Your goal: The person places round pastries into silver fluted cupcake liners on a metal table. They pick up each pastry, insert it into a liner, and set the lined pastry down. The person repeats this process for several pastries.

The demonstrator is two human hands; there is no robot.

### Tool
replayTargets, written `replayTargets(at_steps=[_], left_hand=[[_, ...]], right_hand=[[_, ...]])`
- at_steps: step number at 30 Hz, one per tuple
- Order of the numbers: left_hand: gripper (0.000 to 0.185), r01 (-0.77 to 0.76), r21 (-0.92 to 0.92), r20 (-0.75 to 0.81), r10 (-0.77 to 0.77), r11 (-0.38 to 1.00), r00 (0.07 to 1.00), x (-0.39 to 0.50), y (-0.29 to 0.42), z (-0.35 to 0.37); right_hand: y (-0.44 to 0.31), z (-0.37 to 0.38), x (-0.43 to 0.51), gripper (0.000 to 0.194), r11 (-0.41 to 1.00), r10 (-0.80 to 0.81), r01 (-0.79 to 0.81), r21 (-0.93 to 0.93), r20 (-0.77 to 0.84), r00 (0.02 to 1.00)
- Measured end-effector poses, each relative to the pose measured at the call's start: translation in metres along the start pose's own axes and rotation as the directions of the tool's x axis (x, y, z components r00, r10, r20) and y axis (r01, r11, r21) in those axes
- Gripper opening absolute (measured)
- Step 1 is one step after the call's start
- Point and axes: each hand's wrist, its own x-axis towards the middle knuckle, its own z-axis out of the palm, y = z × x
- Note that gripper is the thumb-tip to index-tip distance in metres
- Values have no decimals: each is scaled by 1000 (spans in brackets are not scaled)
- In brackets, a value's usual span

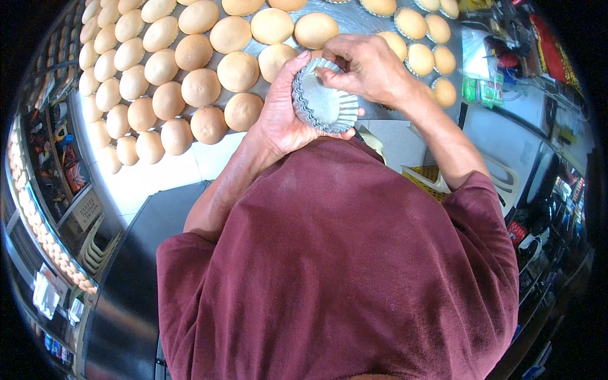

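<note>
My left hand [280, 114] holds a nested stack of fluted metal tart moulds [327, 102], tilted so that the hollow of the top one shows. Its thumb lies along the upper left rim and its fingers are wrapped beneath. Over the top mould is my right hand [358, 71], with thumb and curled fingertips at the inner upper side; whether anything is pinched between them I cannot tell. Round baked cakes [238, 71] lie in rows beyond and to the left of my hands. On the right, smaller cakes [421, 59] sit in fluted moulds.
The cakes rest on a metal table [342, 14]. A black surface [123, 285] is at my lower left, near stacked plastic chairs [97, 247]. A pale plastic chair [506, 183] and a yellow basket [425, 176] are at the right. Green plastic packets [489, 90] lie beyond my right arm.
</note>
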Motion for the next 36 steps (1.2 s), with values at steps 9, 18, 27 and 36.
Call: replayTargets(at_steps=[9, 18, 27, 36], left_hand=[[67, -14, 61, 26, 13, 998, 1000, 2, 2, 1], [66, -15, 129, -29, 19, 992, 999, 5, 1, 5], [69, -39, 158, 23, 36, 987, 999, 2, 1, 3], [65, -250, 224, 90, 235, 942, 968, 0, -2, 1]], right_hand=[[6, -9, -6, 29, 979, 106, -112, 170, 43, 993], [4, -8, -9, 22, 989, 93, -96, 109, 31, 995], [10, -13, -16, 31, 891, 214, -239, 386, 106, 971], [6, 17, -37, 47, 462, 374, -370, 806, 202, 905]])
